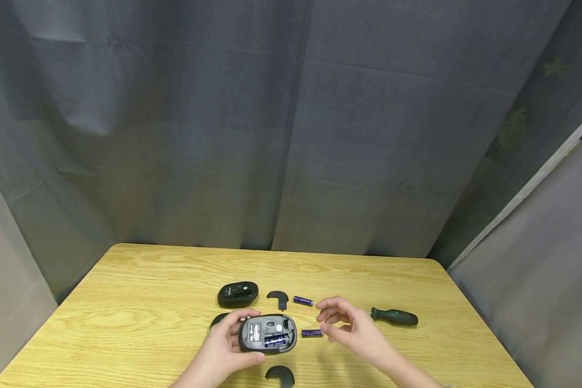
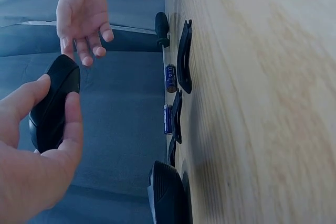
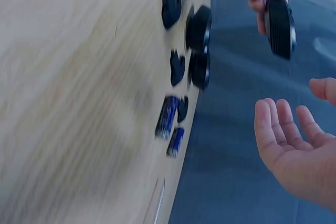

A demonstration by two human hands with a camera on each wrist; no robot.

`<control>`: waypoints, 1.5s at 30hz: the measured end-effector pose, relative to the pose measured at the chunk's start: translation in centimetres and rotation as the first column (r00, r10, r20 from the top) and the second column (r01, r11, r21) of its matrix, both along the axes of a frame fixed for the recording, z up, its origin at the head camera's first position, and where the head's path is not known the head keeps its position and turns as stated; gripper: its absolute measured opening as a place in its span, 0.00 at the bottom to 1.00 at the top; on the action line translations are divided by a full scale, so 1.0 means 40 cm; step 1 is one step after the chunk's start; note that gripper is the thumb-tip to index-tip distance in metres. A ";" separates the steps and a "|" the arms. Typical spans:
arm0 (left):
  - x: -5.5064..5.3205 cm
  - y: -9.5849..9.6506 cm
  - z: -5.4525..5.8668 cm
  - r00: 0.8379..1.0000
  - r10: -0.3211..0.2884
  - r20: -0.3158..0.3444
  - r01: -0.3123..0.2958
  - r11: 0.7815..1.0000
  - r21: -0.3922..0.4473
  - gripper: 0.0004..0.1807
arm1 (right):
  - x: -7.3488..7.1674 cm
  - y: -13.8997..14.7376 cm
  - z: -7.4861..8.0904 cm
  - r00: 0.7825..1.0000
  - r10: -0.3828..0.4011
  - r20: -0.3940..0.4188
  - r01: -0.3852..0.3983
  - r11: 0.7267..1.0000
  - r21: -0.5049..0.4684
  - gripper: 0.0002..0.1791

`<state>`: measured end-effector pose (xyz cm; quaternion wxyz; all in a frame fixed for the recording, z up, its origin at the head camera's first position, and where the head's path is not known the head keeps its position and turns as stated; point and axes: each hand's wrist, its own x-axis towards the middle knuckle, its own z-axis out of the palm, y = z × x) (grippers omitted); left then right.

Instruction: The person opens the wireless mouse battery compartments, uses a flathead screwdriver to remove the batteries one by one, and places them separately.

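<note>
My left hand (image 1: 220, 347) grips a black computer mouse (image 1: 255, 332) above the table, its grey underside turned up. The battery bay is uncovered, and a purple-blue AA battery (image 1: 275, 340) lies in it. To the right, my right hand (image 1: 351, 327) hovers with nothing held and its fingers loosely bent. In the right wrist view the fingers (image 3: 286, 124) are spread apart from the thumb. A loose battery (image 1: 311, 333) lies on the table by the right fingertips in the head view, and another battery (image 1: 303, 300) lies farther back.
Two more black mice rest on the wooden table (image 1: 140, 312): one mouse (image 1: 237, 294) behind the left hand, another (image 1: 217, 320) partly hidden by it. Black battery covers lie around, one cover (image 1: 278, 297) behind and one (image 1: 280, 373) in front. A green-handled screwdriver (image 1: 395, 317) lies at right.
</note>
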<state>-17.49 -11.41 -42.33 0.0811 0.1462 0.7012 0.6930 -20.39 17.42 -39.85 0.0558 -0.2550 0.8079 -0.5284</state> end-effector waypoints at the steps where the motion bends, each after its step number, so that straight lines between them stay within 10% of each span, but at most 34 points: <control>1: 0.000 -0.002 0.001 1.000 0.001 -0.004 -0.001 1.000 0.000 0.40 | -0.002 0.008 0.002 0.999 -0.018 -0.027 0.018 1.000 0.021 0.16; 10: 0.000 -0.021 0.003 1.000 0.020 -0.008 -0.020 1.000 -0.009 0.41 | -0.024 0.090 0.007 0.967 -0.126 -0.221 0.171 0.965 0.198 0.18; 29: 0.002 -0.042 0.005 0.999 0.044 -0.020 -0.045 0.998 -0.035 0.41 | -0.094 0.238 -0.065 0.827 -0.200 -0.526 0.433 0.823 0.368 0.26; 45: 0.001 -0.049 0.006 0.998 0.058 -0.015 -0.058 0.997 -0.044 0.41 | -0.131 0.320 -0.134 0.851 -0.132 -0.508 0.401 0.788 0.468 0.30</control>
